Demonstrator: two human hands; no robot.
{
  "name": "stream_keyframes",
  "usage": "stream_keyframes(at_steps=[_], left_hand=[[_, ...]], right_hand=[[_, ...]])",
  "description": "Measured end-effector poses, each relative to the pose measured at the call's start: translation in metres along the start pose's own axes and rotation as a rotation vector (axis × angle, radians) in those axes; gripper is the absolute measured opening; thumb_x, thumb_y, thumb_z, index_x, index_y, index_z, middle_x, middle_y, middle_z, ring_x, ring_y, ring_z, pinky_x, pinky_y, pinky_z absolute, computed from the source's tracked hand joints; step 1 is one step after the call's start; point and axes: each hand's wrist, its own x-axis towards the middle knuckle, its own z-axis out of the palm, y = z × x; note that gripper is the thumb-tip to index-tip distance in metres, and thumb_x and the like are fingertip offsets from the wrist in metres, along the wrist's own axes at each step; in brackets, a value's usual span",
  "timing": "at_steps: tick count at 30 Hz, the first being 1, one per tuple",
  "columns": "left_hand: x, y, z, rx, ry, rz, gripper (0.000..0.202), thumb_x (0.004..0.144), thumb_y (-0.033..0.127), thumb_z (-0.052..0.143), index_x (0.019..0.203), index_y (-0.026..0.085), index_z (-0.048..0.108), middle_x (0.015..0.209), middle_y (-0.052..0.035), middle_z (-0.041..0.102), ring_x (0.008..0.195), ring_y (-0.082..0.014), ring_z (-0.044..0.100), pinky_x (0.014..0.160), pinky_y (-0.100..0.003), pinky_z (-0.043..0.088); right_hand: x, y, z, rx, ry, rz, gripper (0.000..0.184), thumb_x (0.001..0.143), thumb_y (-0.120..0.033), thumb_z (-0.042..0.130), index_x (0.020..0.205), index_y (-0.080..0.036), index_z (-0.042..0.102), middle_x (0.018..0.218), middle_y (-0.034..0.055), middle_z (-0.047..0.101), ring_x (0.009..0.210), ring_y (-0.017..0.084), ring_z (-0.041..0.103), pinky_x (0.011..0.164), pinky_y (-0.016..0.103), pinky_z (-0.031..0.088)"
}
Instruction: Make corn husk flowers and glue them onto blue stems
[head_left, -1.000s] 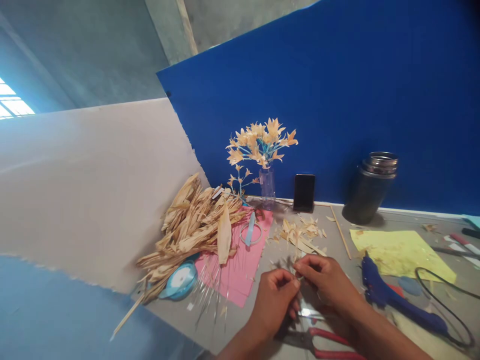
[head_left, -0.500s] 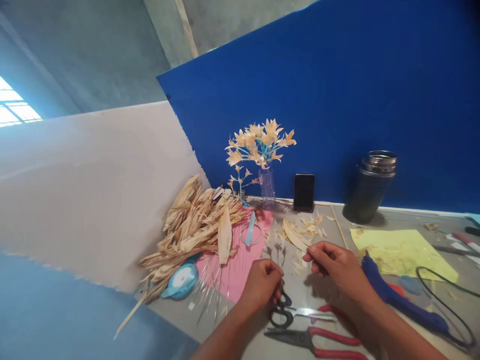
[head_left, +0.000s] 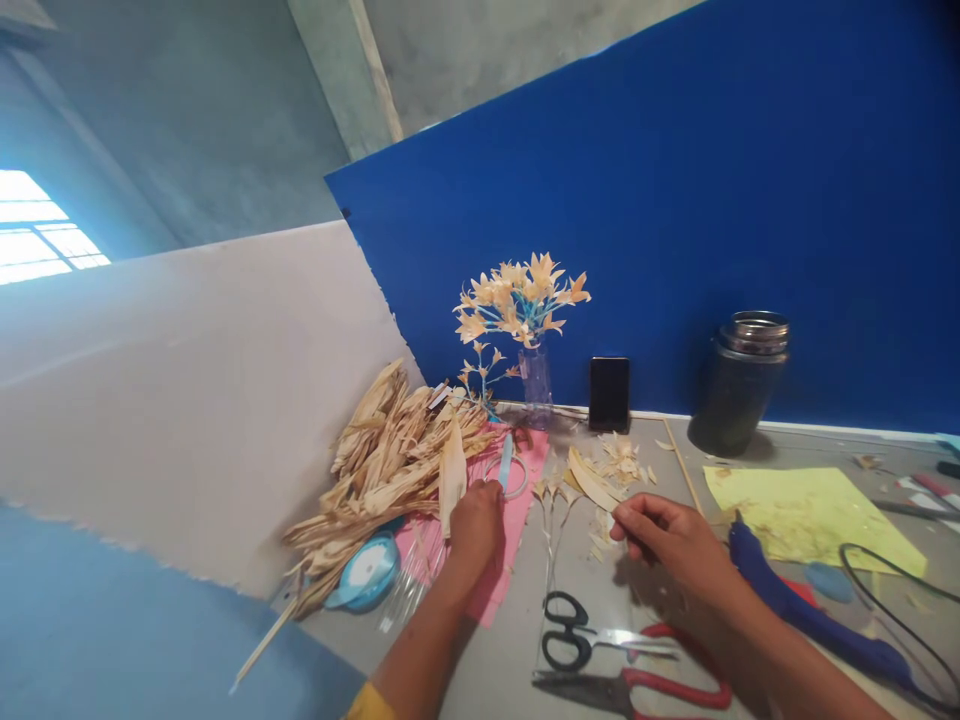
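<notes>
My left hand [head_left: 475,522] is over the pink sheet [head_left: 517,545], its fingers at the lower end of a light blue strip [head_left: 506,458] that lies across a pale ring [head_left: 519,478]. The back of the hand hides most of those fingers, so their grip is unclear. With thumb and forefinger pressed together, my right hand [head_left: 664,535] hovers above the table beside a curved piece of dried husk [head_left: 592,482]. Whatever is in that pinch is too small to make out. Between the hands, several small husk flowers on thin wire stems [head_left: 553,490] lie on the table.
Black-handled scissors [head_left: 570,635] and red-handled shears [head_left: 630,690] lie in front. At left are a husk bundle [head_left: 390,450] and a blue ribbon roll [head_left: 371,570]. A vase [head_left: 535,385], phone [head_left: 609,393] and dark flask [head_left: 739,385] stand behind; a blue glue gun [head_left: 810,610] is right.
My left hand has moved from above the scissors, leftward and away from me, to the strip and ring. My right hand stays pinched in nearly the same place. The view has shifted slightly.
</notes>
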Motion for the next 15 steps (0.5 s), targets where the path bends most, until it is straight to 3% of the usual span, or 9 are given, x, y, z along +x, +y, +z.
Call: stream_keyframes(at_steps=[4,7,9,11,15], left_hand=[[-0.007,0.004,-0.011,-0.21,0.201,0.155,0.027,0.096,0.018,0.043,0.1,0.019,0.071,0.101,-0.0091,0.073,0.095,-0.0224,0.066,0.087,-0.031,0.046],[-0.033,0.016,-0.011,-0.46,0.312,0.334,0.022,0.093,0.023,0.052,0.095,0.021,0.074,0.094,-0.0096,0.076,0.089,-0.0238,0.069,0.084,-0.033,0.05],[-0.056,0.026,-0.004,-0.55,0.244,0.482,0.023,0.091,0.02,0.054,0.094,0.024,0.076,0.09,-0.0089,0.076,0.086,-0.0234,0.07,0.082,-0.032,0.051],[-0.077,0.035,0.006,-0.583,0.119,0.58,0.027,0.09,0.017,0.052,0.097,0.025,0.077,0.092,-0.0106,0.077,0.088,-0.0238,0.071,0.082,-0.031,0.052],[-0.1,0.041,0.02,-0.637,-0.048,0.553,0.026,0.088,0.018,0.054,0.092,0.025,0.079,0.086,-0.0128,0.076,0.082,-0.0252,0.071,0.077,-0.032,0.052]], right_hand=[[0.0,0.007,0.001,0.16,-0.058,0.05,0.039,0.074,-0.054,0.08,0.066,-0.017,0.067,0.063,0.0016,0.069,0.051,0.01,0.055,0.047,0.021,0.042],[-0.009,0.005,0.007,0.45,-0.198,0.203,0.031,0.073,-0.042,0.085,0.07,-0.018,0.064,0.09,0.0088,0.077,0.074,0.017,0.07,0.062,0.025,0.053],[-0.017,0.0,0.013,0.588,-0.3,0.285,0.029,0.072,-0.035,0.087,0.073,-0.018,0.063,0.096,0.0094,0.078,0.086,0.021,0.074,0.074,0.031,0.056],[-0.022,-0.006,0.016,0.64,-0.349,0.279,0.027,0.073,-0.033,0.087,0.075,-0.018,0.064,0.09,0.0059,0.077,0.086,0.02,0.074,0.079,0.032,0.056],[-0.02,-0.014,0.011,0.629,-0.261,0.18,0.028,0.071,-0.036,0.088,0.072,-0.017,0.066,0.08,0.0035,0.075,0.081,0.017,0.072,0.076,0.026,0.053]])
